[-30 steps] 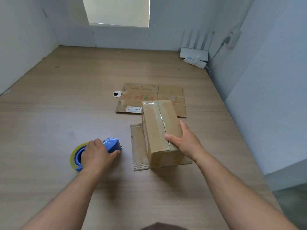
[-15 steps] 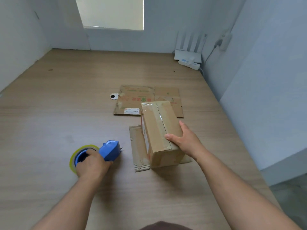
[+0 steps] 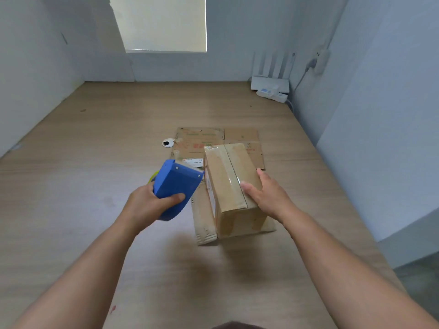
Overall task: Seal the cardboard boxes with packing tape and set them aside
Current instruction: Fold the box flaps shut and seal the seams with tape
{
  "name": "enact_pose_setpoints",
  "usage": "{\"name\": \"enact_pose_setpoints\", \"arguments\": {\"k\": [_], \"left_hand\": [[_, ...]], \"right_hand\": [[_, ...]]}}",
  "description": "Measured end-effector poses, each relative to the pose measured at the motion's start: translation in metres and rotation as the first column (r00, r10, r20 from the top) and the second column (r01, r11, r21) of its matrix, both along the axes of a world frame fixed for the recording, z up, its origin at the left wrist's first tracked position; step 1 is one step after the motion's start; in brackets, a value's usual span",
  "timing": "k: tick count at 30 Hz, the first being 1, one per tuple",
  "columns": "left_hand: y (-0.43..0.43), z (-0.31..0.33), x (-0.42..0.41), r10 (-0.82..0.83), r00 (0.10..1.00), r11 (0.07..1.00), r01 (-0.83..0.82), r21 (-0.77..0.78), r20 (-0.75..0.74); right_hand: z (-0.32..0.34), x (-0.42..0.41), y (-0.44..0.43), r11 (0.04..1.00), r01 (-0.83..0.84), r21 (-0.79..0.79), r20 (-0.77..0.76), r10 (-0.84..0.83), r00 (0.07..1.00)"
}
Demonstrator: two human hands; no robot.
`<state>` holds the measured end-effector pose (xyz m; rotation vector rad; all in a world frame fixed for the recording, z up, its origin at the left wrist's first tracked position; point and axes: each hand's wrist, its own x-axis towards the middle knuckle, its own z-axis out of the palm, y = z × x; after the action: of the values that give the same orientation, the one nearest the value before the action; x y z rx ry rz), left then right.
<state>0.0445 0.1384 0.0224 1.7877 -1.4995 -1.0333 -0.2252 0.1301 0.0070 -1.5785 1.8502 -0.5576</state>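
Cardboard box [image 3: 229,184] stands closed under the right hand [image 3: 269,198], with its top flaps down and a strip of clear tape along the centre seam. Its contents cannot be seen. The right hand grasps the near right top edge of the box: the thumb lies on the top face beside the seam, and the fingers [image 3: 261,173] reach over the right edge. The box rests on a flattened sheet of cardboard [image 3: 204,225] that shows below and to the left of this hand.

The left hand [image 3: 148,206] is clenched round a blue tape dispenser [image 3: 177,186], thumb across its near face. It holds the dispenser above the desk [image 3: 71,186], just left of the box and not touching it. A yellow edge of the tape roll [image 3: 153,178] shows behind the dispenser.

Beyond both hands, a second flattened carton [image 3: 213,141] lies on the desk, touching the far end of the box. A round cable hole [image 3: 168,142] sits just left of that carton.
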Motion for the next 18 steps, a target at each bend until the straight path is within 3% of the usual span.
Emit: {"name": "enact_pose_setpoints", "arguments": {"k": [3,5,7,10,13,18], "left_hand": [[0.004,0.022,-0.007,-0.093,0.994,0.995,0.090,-0.044,-0.052],[0.005,0.029,-0.011,-0.140,0.989,0.990,0.138,-0.043,-0.054],[0.004,0.033,-0.014,-0.190,0.981,0.982,0.189,-0.030,-0.035],[0.003,0.037,-0.019,-0.227,0.974,0.974,0.227,-0.013,-0.011],[0.002,0.038,-0.026,-0.281,0.960,0.959,0.282,-0.021,0.013],[-0.001,0.039,-0.028,-0.332,0.941,0.941,0.335,-0.048,0.072]], "right_hand": [[-0.005,-0.005,-0.005,1.000,-0.004,0.016,-0.060,0.005,0.998],[-0.002,-0.007,-0.005,0.996,0.004,-0.093,-0.095,-0.012,0.995],[0.010,-0.004,0.000,0.942,-0.006,-0.335,-0.007,0.004,1.000],[0.032,0.008,0.013,0.821,-0.044,-0.569,0.220,0.203,0.954],[0.041,0.017,0.018,0.755,-0.092,-0.649,0.238,0.317,0.918],[0.042,0.007,0.011,0.807,-0.013,-0.591,0.243,0.193,0.951]]}}
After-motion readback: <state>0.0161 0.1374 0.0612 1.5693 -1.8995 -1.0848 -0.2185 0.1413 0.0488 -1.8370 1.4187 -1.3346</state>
